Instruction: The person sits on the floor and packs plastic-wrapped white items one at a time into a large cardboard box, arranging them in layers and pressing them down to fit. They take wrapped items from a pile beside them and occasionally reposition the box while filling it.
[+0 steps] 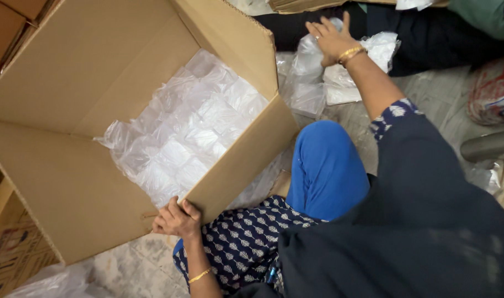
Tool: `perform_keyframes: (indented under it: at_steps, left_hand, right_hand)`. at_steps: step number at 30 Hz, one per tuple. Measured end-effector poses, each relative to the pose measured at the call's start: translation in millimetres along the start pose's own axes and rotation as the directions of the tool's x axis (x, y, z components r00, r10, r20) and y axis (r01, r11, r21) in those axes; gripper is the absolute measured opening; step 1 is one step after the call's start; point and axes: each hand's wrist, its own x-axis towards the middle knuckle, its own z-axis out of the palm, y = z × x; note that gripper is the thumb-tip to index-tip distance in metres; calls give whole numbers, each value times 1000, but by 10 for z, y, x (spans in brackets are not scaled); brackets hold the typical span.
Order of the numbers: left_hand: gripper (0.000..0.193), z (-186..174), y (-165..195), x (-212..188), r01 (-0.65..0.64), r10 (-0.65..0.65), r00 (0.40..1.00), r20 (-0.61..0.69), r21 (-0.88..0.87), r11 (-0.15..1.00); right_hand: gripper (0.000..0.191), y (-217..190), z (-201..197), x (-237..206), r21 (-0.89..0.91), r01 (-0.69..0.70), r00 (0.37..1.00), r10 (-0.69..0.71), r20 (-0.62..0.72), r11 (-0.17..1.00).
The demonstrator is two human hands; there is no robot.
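- The left hand (pixel 176 219) grips the near corner of a large cardboard box (pixel 59 165), its fingers curled over the edge where two walls meet, knuckles up.
- The box stands open on the floor, its flaps spread outward; the gripped corner lies just in front of the person's knee, which is clad in blue trousers (pixel 324 168).
- Inside the box lies a layer of clear plastic packets (pixel 188 129), each holding something white, packed side by side and covering most of the visible bottom.
- The nearest packets lie just beyond the left fingertips, on the inner side of the wall; the fingers touch cardboard only, not plastic.
- The right hand (pixel 330 38) is stretched out to the far right of the box, fingers spread and flat, palm down on a loose heap of clear plastic packets (pixel 318 74) lying on the floor outside the box.
- The spread fingers rest on top of the heap; they are not closed round any packet, and the heap extends below and to both sides of the hand.
- A gold bangle (pixel 351 53) sits on the right wrist and another on the left wrist.
- The heap lies just beside the box's right wall, well apart from the left hand.
- A patterned dark-blue sleeve (pixel 392 115) covers the right upper arm.
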Motion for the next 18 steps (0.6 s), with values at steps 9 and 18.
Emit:
perform_keyframes:
  at_steps: [9, 18]
  left_hand:
    - [37, 21, -16, -15, -4, 4, 1000, -29, 1, 1000]
    - [36, 3, 7, -2, 14, -14, 1000, -17, -1, 1000]
  right_hand:
    - [90, -16, -105, -104, -12, 134, 902, -117, 415, 991]
    - [109, -343, 223, 258, 25, 82, 768, -79, 635, 996]
